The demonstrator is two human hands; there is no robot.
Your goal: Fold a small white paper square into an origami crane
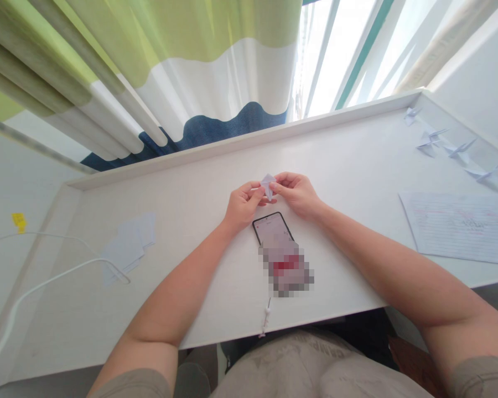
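Folded paper (268, 185) is held at twelve o'clock from the phone (269, 228), over the surface (182, 199); the fingers of the left hand (244, 205) and right hand (297, 193) are clamped on it from nine and three o'clock. Step in hand, as judged: working a small fold. The next move would likely call for a steady pinch one side, creasing pressure the other. Not verifiable — paper beneath the fingers; phone's lower part, pixelated. Lined sheet (460, 228) at three o'clock: cut off at frame edge — writing illegible.
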